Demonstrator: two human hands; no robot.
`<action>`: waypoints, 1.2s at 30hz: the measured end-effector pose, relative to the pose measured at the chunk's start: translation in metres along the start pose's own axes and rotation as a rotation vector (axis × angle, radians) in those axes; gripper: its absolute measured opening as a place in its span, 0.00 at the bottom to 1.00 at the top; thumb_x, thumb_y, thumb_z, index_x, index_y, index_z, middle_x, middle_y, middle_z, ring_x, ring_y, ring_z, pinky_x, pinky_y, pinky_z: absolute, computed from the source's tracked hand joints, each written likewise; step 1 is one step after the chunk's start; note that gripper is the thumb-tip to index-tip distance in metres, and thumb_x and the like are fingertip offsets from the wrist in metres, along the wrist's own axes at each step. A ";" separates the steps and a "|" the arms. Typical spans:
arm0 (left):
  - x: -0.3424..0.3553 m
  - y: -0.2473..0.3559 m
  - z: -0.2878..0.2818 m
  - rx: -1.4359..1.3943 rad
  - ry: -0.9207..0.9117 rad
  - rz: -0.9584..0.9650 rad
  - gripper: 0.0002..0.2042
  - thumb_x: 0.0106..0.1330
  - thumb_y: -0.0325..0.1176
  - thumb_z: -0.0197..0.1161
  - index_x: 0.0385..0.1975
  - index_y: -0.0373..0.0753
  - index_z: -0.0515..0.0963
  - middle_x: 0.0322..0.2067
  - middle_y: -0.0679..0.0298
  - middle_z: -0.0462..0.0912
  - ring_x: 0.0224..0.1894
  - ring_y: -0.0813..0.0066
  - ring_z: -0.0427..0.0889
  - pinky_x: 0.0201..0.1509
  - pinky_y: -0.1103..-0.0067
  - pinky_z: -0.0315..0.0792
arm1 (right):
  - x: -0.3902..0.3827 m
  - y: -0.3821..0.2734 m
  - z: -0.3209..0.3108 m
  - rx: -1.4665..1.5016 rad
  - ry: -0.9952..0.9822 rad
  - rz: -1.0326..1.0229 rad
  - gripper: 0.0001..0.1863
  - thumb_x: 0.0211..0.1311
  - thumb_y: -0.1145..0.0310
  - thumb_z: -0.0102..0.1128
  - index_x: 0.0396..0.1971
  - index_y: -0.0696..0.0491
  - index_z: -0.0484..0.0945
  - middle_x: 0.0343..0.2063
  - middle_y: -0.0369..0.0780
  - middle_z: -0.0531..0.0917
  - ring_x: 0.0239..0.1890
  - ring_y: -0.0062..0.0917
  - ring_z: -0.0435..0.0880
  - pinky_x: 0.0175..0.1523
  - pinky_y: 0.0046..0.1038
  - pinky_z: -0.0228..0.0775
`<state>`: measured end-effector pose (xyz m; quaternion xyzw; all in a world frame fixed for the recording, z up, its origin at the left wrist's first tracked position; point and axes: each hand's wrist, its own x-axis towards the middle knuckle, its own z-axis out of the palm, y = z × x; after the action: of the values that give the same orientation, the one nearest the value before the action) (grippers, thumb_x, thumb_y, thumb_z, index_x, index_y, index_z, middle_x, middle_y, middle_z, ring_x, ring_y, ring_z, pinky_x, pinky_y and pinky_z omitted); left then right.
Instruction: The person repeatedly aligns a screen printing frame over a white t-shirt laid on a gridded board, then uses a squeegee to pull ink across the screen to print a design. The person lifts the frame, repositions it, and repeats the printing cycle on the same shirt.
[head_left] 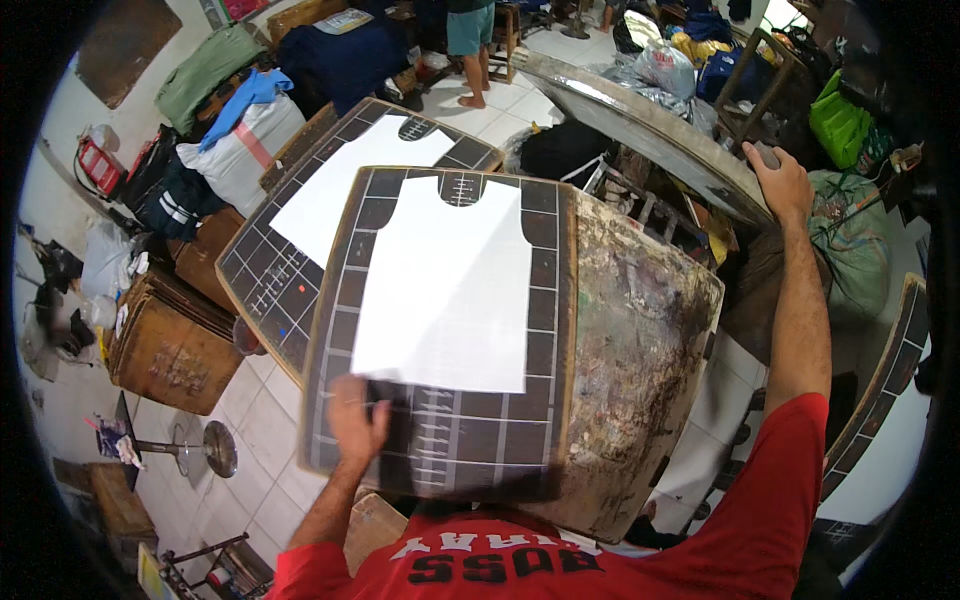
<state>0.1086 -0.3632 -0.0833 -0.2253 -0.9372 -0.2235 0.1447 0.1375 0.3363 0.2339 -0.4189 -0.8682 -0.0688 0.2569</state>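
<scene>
A white shirt-shaped piece of fabric (pixel 450 290) lies flat on a dark gridded board (pixel 540 440) in front of me. At the board's lower left, my left hand (pixel 358 418) rests by the fabric's bottom corner, open with the thumb apart. My right hand (pixel 780 182) is closed round the end of a large framed panel (pixel 650 115), which is tilted up on the far right side. A second gridded board (pixel 275 270) with another white fabric piece (pixel 350 185) sits behind and to the left, partly covered by the nearer board.
A paint-stained board (pixel 640 370) adjoins on the right. Another gridded board (pixel 880 385) stands at the far right. Brown panels (pixel 175 340) and a round-based stand (pixel 220 448) are on the left. Bundles (pixel 250 130) line the wall. A person (pixel 470 45) stands beyond.
</scene>
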 end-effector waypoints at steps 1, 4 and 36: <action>-0.016 -0.027 0.001 0.090 0.108 -0.224 0.29 0.63 0.39 0.72 0.59 0.27 0.74 0.61 0.36 0.73 0.64 0.34 0.70 0.68 0.53 0.64 | -0.001 -0.001 0.001 -0.015 0.010 0.015 0.44 0.57 0.23 0.57 0.57 0.48 0.85 0.50 0.47 0.88 0.54 0.43 0.86 0.59 0.44 0.76; -0.062 -0.075 0.013 -0.165 0.063 -0.791 0.24 0.72 0.48 0.64 0.48 0.28 0.78 0.41 0.41 0.83 0.47 0.42 0.82 0.54 0.57 0.73 | -0.003 -0.002 0.002 -0.011 -0.024 0.045 0.46 0.57 0.22 0.56 0.57 0.48 0.84 0.51 0.47 0.88 0.55 0.43 0.86 0.59 0.44 0.76; 0.036 0.012 0.107 -0.239 -0.620 -0.131 0.32 0.56 0.55 0.80 0.38 0.31 0.72 0.26 0.51 0.84 0.30 0.52 0.85 0.36 0.63 0.78 | -0.004 -0.009 -0.005 0.095 0.126 0.016 0.37 0.53 0.30 0.65 0.35 0.56 0.88 0.34 0.53 0.88 0.40 0.48 0.88 0.47 0.44 0.78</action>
<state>0.0652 -0.2890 -0.1573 -0.2369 -0.9163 -0.2614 -0.1894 0.1341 0.3264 0.2371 -0.4078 -0.8494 -0.0515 0.3311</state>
